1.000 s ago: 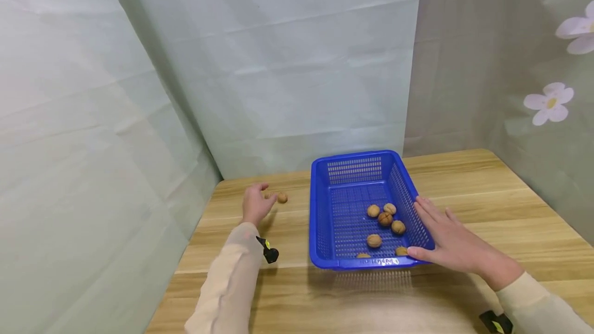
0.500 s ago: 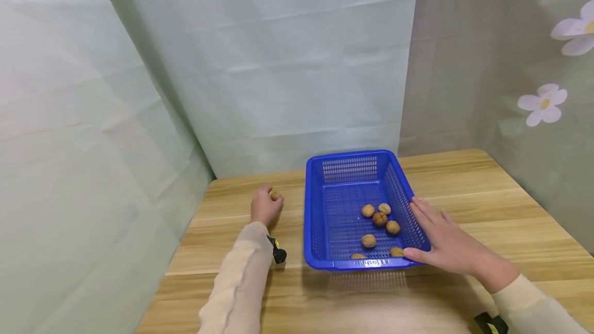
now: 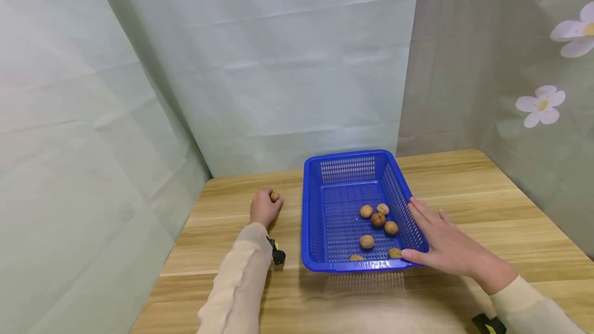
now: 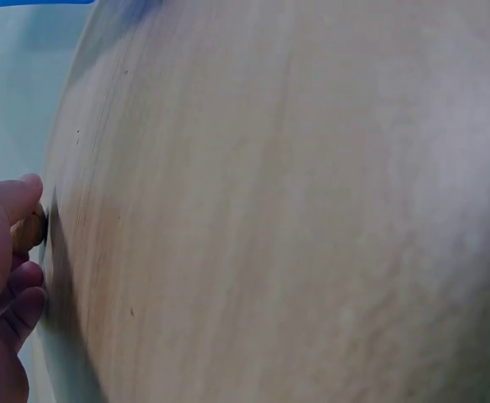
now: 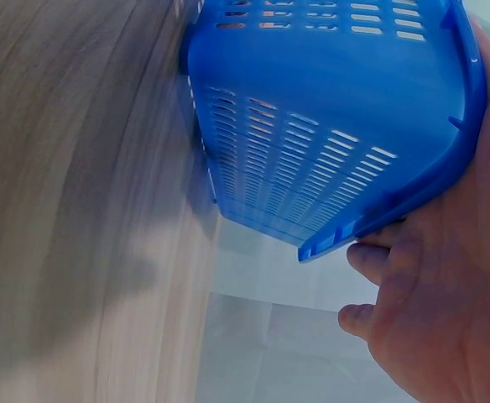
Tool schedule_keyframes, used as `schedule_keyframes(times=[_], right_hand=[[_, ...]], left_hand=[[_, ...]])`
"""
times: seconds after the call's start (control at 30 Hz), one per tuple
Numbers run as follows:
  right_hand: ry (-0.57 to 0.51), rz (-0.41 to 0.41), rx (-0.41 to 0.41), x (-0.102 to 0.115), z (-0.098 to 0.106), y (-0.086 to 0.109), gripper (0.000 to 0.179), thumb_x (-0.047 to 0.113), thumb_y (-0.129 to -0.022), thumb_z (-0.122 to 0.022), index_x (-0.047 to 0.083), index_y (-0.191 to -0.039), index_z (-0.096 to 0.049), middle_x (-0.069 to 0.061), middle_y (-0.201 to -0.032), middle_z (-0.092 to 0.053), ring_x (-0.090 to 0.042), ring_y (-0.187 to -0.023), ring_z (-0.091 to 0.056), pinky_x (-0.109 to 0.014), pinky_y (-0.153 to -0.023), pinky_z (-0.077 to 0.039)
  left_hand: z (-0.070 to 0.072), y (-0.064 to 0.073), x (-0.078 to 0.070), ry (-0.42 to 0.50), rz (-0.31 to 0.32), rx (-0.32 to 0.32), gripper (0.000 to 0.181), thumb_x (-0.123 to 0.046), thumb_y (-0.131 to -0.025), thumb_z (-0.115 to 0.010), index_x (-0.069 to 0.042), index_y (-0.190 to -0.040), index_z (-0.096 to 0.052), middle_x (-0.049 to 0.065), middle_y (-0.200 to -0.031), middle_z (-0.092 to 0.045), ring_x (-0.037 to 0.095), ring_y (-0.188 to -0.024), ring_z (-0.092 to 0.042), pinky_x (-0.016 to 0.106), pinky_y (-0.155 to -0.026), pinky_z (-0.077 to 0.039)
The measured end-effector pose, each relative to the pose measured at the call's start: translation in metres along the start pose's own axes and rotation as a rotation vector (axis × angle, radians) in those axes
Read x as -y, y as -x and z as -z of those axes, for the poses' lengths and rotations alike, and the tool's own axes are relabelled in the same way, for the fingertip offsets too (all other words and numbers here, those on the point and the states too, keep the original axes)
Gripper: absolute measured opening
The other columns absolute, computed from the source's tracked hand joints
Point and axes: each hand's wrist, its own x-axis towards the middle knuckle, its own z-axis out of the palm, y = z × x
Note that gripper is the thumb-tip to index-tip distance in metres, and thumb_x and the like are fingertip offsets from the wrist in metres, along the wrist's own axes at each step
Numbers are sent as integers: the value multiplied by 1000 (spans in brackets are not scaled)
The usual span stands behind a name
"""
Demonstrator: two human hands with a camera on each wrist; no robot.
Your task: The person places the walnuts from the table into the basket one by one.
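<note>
With curled fingers and thumb, my left hand (image 3: 264, 208) grips a walnut (image 3: 275, 196) on the wooden table, left of a blue plastic basket (image 3: 312, 267). In the left wrist view the walnut (image 4: 29, 231) shows between thumb and fingers; the palm side is partly cut off. Several walnuts lie loose inside the basket, one darker walnut (image 3: 378, 219) among them. My right hand (image 3: 447, 245) rests on the basket's right rim near the front corner, its fingers straight along the edge. From below, the right wrist view shows that hand (image 5: 446, 294) against the slotted basket wall (image 5: 312, 159).
The wooden table (image 3: 223, 262) reaches back to a pale hanging cloth (image 3: 287, 66). Another cloth (image 3: 69, 169) hangs close along the left side. White flowers (image 3: 540, 106) are printed on the cloth at the right.
My left hand has moved right and closed its fingers around a walnut where two walnuts lay. My right hand stays at the basket rim. The whole view has shifted slightly.
</note>
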Motion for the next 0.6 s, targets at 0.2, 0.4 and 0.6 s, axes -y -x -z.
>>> schedule_keyframes(times=[0.2, 0.4, 0.6], right_hand=[[11, -4, -2, -1, -2, 0, 101, 55, -84, -66, -3, -151, -18, -20, -157, -15, -40, -142, -16, -67, -106, -17], [8, 0, -5, 0, -1, -1, 101, 55, -84, -66, -3, -151, -18, -21, -157, -15, -39, -142, -17, -68, -105, -18], [-2, -4, 3, -1, -1, 0, 102, 55, -84, -65, -3, -151, -17, -21, -157, -14, -37, -144, -14, -68, -106, -16]], left_hand=[[0, 3, 2, 17, -11, 26, 19, -23, -85, -74, -8, -96, -70, 9, -92, -64, 28, -86, -58, 43, -77, -48], [12, 15, 2, 21, -53, 69, 19, -19, -85, -73, -3, -94, -69, 12, -93, -62, 31, -90, -56, 44, -82, -45], [21, 34, 0, 24, -88, 119, 38, -18, -84, -75, 2, -116, -67, 13, -106, -68, 30, -97, -63, 44, -87, -49]])
